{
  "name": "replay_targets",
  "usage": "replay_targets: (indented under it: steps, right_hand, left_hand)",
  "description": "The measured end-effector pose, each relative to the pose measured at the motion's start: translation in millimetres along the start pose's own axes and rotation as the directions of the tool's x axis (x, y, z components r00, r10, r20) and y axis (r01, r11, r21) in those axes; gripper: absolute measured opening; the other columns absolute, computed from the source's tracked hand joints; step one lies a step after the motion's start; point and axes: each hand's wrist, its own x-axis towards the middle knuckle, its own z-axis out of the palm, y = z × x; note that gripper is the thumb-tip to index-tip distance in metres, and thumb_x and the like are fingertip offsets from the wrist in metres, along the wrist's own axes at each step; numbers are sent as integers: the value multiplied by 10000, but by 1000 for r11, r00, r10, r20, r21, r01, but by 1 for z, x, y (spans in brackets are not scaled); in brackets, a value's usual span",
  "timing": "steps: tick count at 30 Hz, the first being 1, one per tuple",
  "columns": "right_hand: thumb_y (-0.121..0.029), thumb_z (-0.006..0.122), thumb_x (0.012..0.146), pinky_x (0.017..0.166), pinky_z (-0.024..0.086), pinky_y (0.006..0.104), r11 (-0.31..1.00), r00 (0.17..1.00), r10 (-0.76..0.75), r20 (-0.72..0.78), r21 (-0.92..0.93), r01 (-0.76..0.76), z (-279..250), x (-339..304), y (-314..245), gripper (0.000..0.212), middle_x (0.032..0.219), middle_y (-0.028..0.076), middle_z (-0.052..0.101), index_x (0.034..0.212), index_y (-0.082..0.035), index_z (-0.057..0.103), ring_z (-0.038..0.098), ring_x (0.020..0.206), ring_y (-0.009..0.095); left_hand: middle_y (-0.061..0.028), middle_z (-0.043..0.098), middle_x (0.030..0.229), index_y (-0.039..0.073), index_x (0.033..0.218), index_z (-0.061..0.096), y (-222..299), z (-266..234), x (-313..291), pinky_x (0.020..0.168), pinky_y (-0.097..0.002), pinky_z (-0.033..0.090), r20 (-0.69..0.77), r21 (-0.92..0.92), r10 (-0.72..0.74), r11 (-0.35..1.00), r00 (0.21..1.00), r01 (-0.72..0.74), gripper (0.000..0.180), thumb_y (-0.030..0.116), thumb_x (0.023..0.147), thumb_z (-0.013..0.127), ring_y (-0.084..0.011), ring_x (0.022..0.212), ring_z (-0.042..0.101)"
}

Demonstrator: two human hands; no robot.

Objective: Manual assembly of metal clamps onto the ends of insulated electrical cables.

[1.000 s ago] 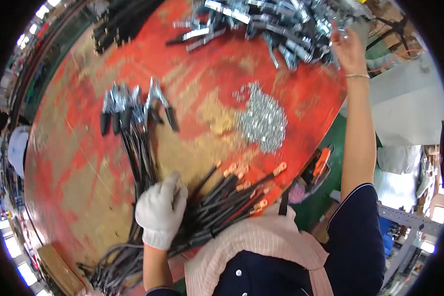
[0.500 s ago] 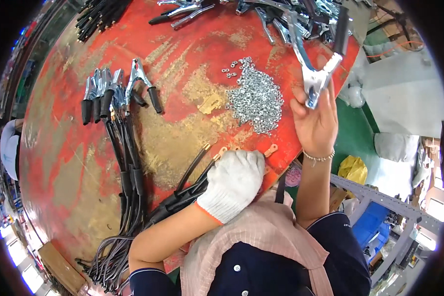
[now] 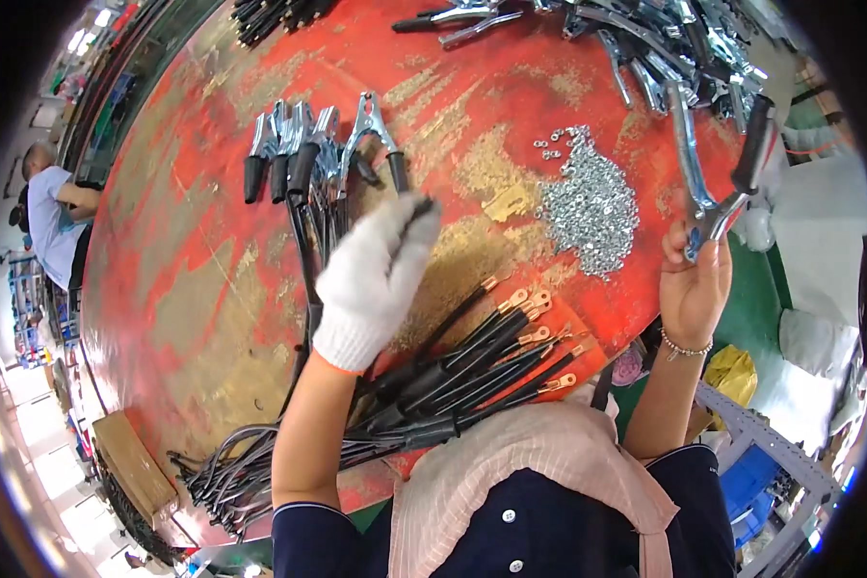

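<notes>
Right hand: bare hand (image 3: 694, 289), thumb and fingers pinching the narrow end of a clamp, at the right edge of the desk (image 3: 202, 279)
Held clamp: silver clamp (image 3: 727, 204), one leg bare metal, one black-gripped, legs spread; long axis runs roughly near-to-far, legs toward the far edge, narrow end toward the wearer
Left hand: white-gloved hand (image 3: 371, 284), fingers bent and close together, raised over the middle of the desk; dark patch at fingertips, cannot tell if anything is pinched
Lug cables: black cables (image 3: 462, 361) by the near edge, copper lugs (image 3: 539, 301) pointing to the right edge, slightly toward the far side; long axis slants across the clamp's
Key relation: lugs sit between the two hands, left of and nearer the wearer than the clamp; left hand nearer to them, right hand well apart
Nut heap: small silver nuts (image 3: 592, 212), between the hands, nearer the right one
Clamped cables: row of clamps (image 3: 299, 130) with cables running toward the near edge, just beyond the glove, on its left
Far right corner: clamp pile (image 3: 665, 48)
Far edge, left part: more black cables (image 3: 270, 19)
Past left edge: another person (image 3: 53, 212)
</notes>
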Motion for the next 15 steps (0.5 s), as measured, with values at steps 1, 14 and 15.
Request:
replay_targets:
  steps: [1, 14, 15]
  right_hand:
    - [-209, 595, 954, 728, 432, 280, 1000, 1000, 3, 11, 17, -3, 2, 1, -1, 473, 1282, 204, 544, 1321, 37, 425, 537, 860, 146]
    - [-231, 634, 930, 945, 501, 394, 978, 995, 100, 24, 180, -102, 10, -1, 16, 460, 1215, 102, 599, 1284, 16, 472, 605, 1098, 218]
    - [-231, 634, 930, 946, 501, 395, 985, 993, 114, 14, 126, -115, 12, -2, 16, 449, 1216, 99, 599, 1275, 10, 478, 605, 1098, 218]
  left_hand:
    - [-35, 634, 855, -30, 1128, 613, -2, 3, -6, 715, -252, 474, 40, 89, -26, 996, 999, 23, 268, 162, 957, 537, -107, 772, 573]
    - [5, 573, 759, 10, 1084, 626, 1, 25, -2, 573, -213, 428, 182, -418, -234, 861, 955, 291, 253, 215, 971, 531, -48, 669, 525]
    - [2, 576, 761, 10, 1084, 628, 3, 25, -3, 586, -216, 436, 223, -420, -245, 849, 944, 320, 255, 217, 971, 529, -52, 680, 531]
